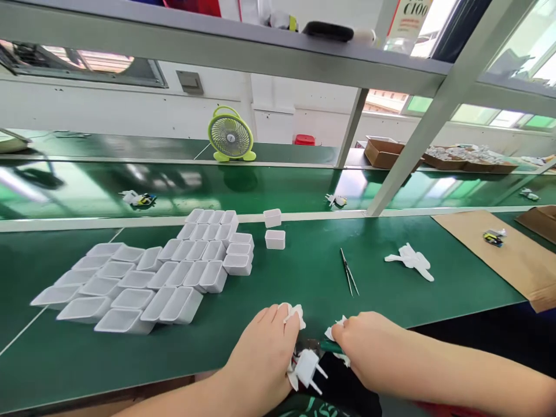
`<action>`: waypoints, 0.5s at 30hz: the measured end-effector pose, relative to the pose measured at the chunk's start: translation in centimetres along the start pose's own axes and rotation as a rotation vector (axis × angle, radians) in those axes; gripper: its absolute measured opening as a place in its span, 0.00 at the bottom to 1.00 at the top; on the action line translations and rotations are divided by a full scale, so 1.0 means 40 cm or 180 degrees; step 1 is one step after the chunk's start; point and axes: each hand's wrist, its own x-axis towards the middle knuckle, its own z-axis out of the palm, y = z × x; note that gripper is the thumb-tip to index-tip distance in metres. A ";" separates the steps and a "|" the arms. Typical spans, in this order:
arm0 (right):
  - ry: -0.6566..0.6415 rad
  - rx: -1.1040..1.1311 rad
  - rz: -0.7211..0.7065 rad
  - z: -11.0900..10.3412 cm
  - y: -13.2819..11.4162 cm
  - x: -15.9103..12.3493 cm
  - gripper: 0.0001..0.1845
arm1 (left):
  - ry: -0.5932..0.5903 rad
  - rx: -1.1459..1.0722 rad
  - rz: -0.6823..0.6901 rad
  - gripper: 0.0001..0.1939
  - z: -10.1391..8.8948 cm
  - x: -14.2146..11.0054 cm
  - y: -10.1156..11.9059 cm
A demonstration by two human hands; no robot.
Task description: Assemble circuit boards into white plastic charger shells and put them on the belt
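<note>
Low at the table's front edge, my left hand (266, 354) is closed around a white plastic plug piece (307, 366) with two pale prongs pointing down to the right. White scraps of tissue or cloth show around its fingers. My right hand (365, 347) is wrapped around a green-handled tool (330, 346) that looks like pliers; its dark metal end reaches the plug piece. More white material (332, 331) pokes out by the right fingers. Farther forward on the green table lie metal tweezers (348, 272) and a crumpled white glove-like piece (410, 260).
Many small white trays (130, 298) cover the left of the table, with two small ones (275, 239) apart. Behind runs a green conveyor belt (269, 188) carrying small assemblies (138, 199). A green fan (231, 136) stands beyond. Cardboard (490, 249) lies right; a slanted post (421, 145) rises there.
</note>
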 end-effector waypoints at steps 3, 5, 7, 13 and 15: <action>-0.0020 -0.0084 0.0054 -0.032 -0.001 -0.019 0.15 | 0.0176 0.0195 0.0049 0.23 -0.022 0.012 -0.002; 0.0049 -0.0130 0.0069 -0.055 -0.004 -0.036 0.15 | 0.0305 0.0344 0.0108 0.23 -0.048 0.025 -0.004; 0.0219 -0.0232 0.0048 -0.071 -0.007 -0.050 0.13 | 0.0439 0.0436 0.0203 0.22 -0.079 0.039 -0.006; 0.0823 -0.0756 -0.0154 -0.047 -0.013 -0.061 0.10 | 0.0813 0.1191 0.0413 0.15 -0.171 0.039 -0.002; 0.1329 -0.0868 -0.0339 -0.019 -0.002 -0.057 0.09 | 0.0986 0.1415 0.0418 0.13 -0.191 0.026 0.003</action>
